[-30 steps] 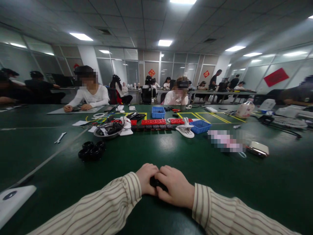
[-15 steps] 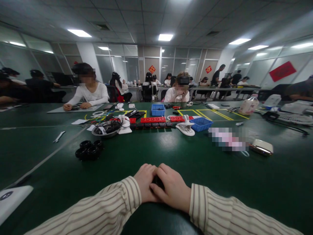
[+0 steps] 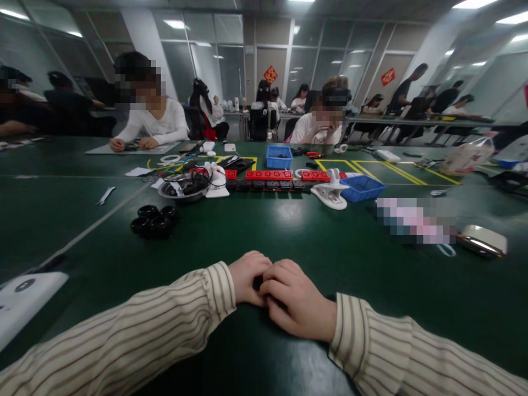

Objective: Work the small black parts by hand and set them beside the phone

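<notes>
Just above the green tabletop [image 3: 231, 225], my left hand [image 3: 249, 278] and my right hand [image 3: 296, 301] meet with their fingers curled around a small black object [image 3: 257, 282]. Only a dark sliver of it shows between the fingers, so its kind is hidden. Both hands are closed, and the right one overlaps the left hand's fingertips. To the left of them stands a cluster of several shiny black round pieces [image 3: 155, 221] with hollow tops.
Across the table lie red power strips [image 3: 268, 175], a white clamp base [image 3: 331, 191], a blue bin [image 3: 363, 188] and a bowl of black cables [image 3: 185, 187]. A wrench [image 3: 106, 196] is at left. A cream-and-gold case [image 3: 482, 241] lies at right. People sit opposite.
My view has tilted down, so the tabletop things appear higher. The right hand's fingers have shifted over the black object and now cover more of it. Both hands remain together.
</notes>
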The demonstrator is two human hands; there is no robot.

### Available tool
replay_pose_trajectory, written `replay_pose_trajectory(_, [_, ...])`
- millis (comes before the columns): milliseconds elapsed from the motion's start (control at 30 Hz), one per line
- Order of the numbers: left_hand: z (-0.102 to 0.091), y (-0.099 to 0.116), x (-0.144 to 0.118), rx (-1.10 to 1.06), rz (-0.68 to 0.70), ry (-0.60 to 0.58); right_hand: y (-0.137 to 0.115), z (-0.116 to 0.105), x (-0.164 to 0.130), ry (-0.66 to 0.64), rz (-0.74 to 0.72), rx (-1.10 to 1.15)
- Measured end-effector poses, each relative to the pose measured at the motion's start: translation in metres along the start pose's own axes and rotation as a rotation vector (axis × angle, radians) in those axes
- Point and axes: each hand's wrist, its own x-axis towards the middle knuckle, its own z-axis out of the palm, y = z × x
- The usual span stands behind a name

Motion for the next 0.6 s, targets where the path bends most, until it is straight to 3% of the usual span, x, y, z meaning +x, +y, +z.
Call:
replay_pose_trajectory(200, [0.004, -0.004, 0.000, 0.012, -0.038, 0.052, 0.001, -0.003, 0.001, 0.022, -0.032, 0.070])
replay_pose_trajectory(400, [-0.003, 0.005, 0.000, 0.087, -0.117, 0.086, 0.004, -0.001, -0.002, 0.159, 0.208, -0.117])
replay_pose_trajectory(600, [-0.002, 0.017, 0.003, 0.242, -0.223, 0.101, 0.009, 0.004, 0.000, 0.061, 0.304, -0.217])
